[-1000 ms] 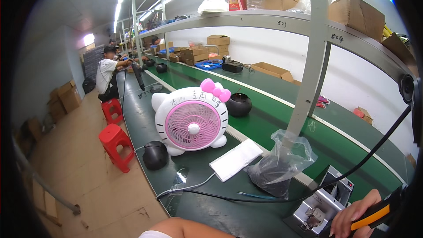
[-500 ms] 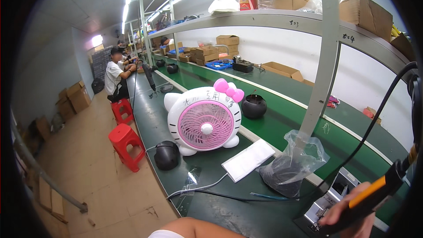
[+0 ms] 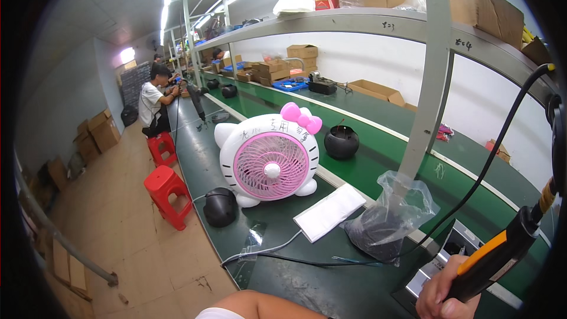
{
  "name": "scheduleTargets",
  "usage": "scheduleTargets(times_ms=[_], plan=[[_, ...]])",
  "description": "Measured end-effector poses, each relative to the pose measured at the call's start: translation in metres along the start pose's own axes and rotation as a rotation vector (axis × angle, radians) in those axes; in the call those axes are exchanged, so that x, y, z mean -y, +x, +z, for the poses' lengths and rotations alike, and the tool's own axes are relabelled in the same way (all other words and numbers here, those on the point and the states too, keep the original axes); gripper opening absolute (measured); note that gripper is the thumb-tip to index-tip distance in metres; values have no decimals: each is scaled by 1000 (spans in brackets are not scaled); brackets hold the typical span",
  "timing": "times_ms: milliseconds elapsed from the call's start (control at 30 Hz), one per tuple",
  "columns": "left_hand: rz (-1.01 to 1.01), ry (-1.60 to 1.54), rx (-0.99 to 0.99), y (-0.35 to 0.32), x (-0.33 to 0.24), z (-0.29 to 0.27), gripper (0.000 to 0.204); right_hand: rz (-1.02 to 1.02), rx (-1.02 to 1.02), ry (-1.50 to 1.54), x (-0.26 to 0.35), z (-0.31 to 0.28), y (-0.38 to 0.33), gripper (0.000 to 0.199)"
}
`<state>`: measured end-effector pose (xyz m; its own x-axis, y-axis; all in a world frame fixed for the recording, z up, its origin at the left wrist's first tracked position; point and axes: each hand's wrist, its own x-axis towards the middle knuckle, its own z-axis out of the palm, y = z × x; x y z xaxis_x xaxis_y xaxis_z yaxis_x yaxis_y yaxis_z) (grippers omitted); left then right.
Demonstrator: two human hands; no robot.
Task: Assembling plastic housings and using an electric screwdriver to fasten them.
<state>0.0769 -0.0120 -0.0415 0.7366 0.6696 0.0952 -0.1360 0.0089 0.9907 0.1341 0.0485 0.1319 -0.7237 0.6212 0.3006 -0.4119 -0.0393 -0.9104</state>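
Note:
At the lower right my right hand [image 3: 440, 292] is closed round a black and orange electric screwdriver [image 3: 493, 257], which leans with its cable end up to the right. Its lower tip is hidden. Just behind the hand sits a silver metal fixture [image 3: 460, 237], partly covered. My bent left arm [image 3: 266, 305] crosses the lower edge; its hand is out of sight. Beside the fixture stands a clear plastic bag [image 3: 407, 195] with small dark pieces inside, too small to name. A white rectangular pad [image 3: 329, 212] lies to its left on the dark green bench [image 3: 319, 286].
A white and pink fan [image 3: 269, 162] stands mid-bench, with a black round housing [image 3: 220, 207] on its left and another [image 3: 341, 142] on the green belt. Cables [image 3: 319, 263] cross the bench. A metal post [image 3: 434, 71] rises nearby. Red stools [image 3: 168, 195] and a seated person [image 3: 155, 100] are left.
The screwdriver and my right hand have shifted slightly left and down, covering more of the fixture. The whole view has moved a little. The seated person's head has turned.

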Motion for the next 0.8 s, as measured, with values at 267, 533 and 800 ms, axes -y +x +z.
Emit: scheduleTargets(times_ms=[267, 533, 800], plan=[[24, -47, 20, -3, -6, -1, 31, -66, -71, -104, 0, 5, -5, 32], [-36, 93, 28, -6, -15, -1, 31, -50, -93, -90, 4, 1, 4, 35], [-9, 556, 184, -118, -188, -98, 28, -71, -273, -177, 10, -14, 2, 43]])
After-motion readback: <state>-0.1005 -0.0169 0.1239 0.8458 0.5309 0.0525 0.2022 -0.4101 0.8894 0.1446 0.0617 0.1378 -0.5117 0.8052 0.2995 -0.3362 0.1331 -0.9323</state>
